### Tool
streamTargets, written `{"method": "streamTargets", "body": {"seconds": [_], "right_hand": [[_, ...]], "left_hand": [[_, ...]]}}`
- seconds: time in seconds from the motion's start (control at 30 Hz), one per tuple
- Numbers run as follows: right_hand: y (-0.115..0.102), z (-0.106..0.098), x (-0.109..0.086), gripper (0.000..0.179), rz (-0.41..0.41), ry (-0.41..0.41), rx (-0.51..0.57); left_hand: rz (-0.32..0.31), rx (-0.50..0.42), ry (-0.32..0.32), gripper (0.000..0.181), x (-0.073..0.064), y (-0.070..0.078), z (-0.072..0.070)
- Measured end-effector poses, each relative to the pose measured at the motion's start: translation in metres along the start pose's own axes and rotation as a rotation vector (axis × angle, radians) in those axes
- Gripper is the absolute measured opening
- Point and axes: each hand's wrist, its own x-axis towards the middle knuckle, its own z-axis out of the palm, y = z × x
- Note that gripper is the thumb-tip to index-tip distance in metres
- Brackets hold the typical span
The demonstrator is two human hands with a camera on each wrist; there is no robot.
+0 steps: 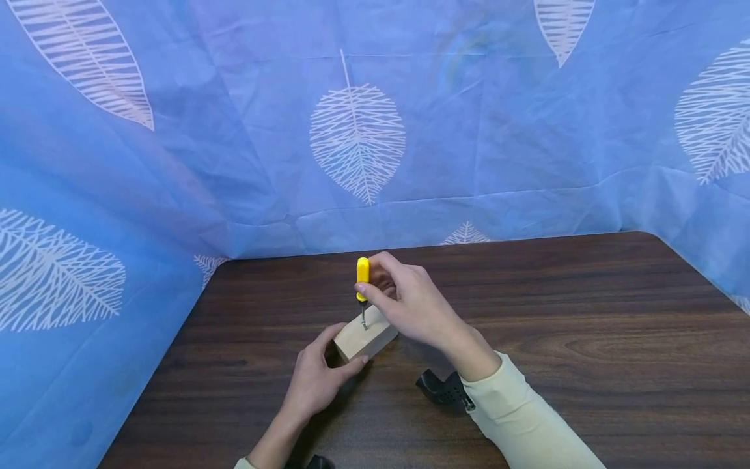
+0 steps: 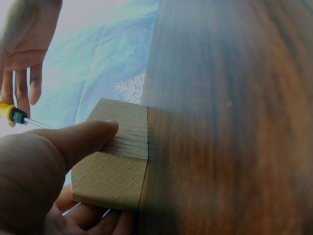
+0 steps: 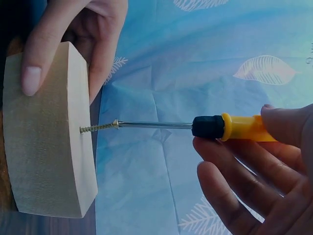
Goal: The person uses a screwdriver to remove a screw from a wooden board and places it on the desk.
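Note:
A pale wooden block [image 1: 357, 339] lies on the dark table. My left hand [image 1: 318, 376] grips it from the near left, thumb on one side and fingers on the other. From the block's upper face a screw [image 3: 98, 127] sticks out, slightly tilted, with part of its thread showing. The tip of a yellow-handled screwdriver [image 3: 249, 128] meets the screw's head, its shaft nearly in line with it. My right hand [image 1: 418, 303] pinches the yellow handle between thumb and fingers. In the left wrist view, the thumb [image 2: 93, 139] lies across the block and the screw is hidden.
The dark wood-grain table [image 1: 556, 339] reaches back to a blue cloth [image 1: 445, 143] with white leaf prints, hung behind and at the sides. A black curved object [image 1: 436, 387] is partly visible below the right forearm. Another dark object [image 1: 319, 462] shows at the bottom edge.

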Motion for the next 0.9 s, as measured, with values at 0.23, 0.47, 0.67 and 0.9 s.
{"method": "streamTargets", "body": {"seconds": [0.23, 0.47, 0.67, 0.9], "right_hand": [[0.0004, 0.0008, 0.0004, 0.017, -0.031, 0.0, -0.025], [0.0001, 0.0013, 0.0002, 0.022, -0.023, -0.004, -0.012], [-0.0002, 0.003, 0.0008, 0.017, -0.045, 0.023, -0.033], [0.0009, 0.0029, 0.0008, 0.031, -0.084, 0.017, -0.067]], "left_hand": [[-0.003, 0.002, -0.004, 0.057, 0.0006, -0.0004, 0.0], [-0.003, 0.001, -0.008, 0.057, 0.0001, -0.0006, -0.0003], [0.0, 0.008, -0.003, 0.057, 0.0004, -0.0007, -0.0002], [0.002, 0.006, -0.004, 0.057, 0.0014, -0.0014, -0.0003]]}}
